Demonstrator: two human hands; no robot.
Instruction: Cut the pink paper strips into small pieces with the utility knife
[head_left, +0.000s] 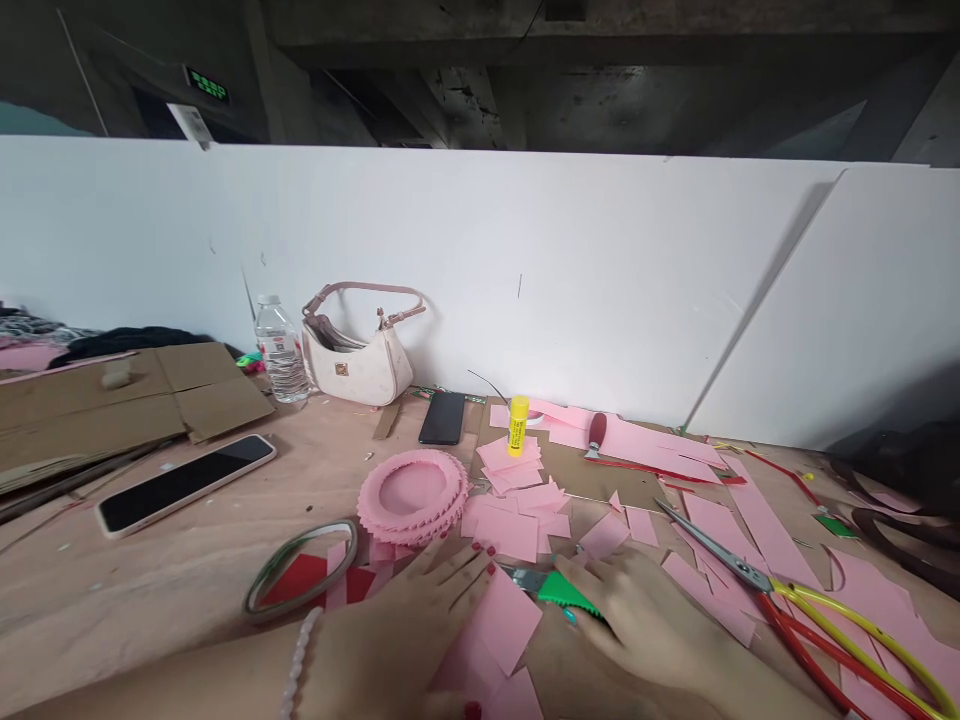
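My left hand (397, 625) lies flat with its fingers stretched over pink paper pieces (506, 620) on the table. Gripped in my right hand (645, 610) is a cutter knife (566, 592) with a green ridged handle; its metal blade points left, close to my left fingertips. Just beyond my left hand sits a round pink paper ring (412, 455) with a layered, zigzag edge. Loose pink paper squares (506, 532) are scattered past both hands. To the left, a roll of tape (251, 590) rests over red paper (296, 580).
Large scissors (757, 578) with red and yellow handles lie at right, near a red-handled tool (597, 432). A yellow glue stick (517, 425) stands upright. Behind are a phone (442, 417), a handbag (360, 370) and a water bottle (281, 355); another phone (187, 485) and cardboard (97, 410) lie left.
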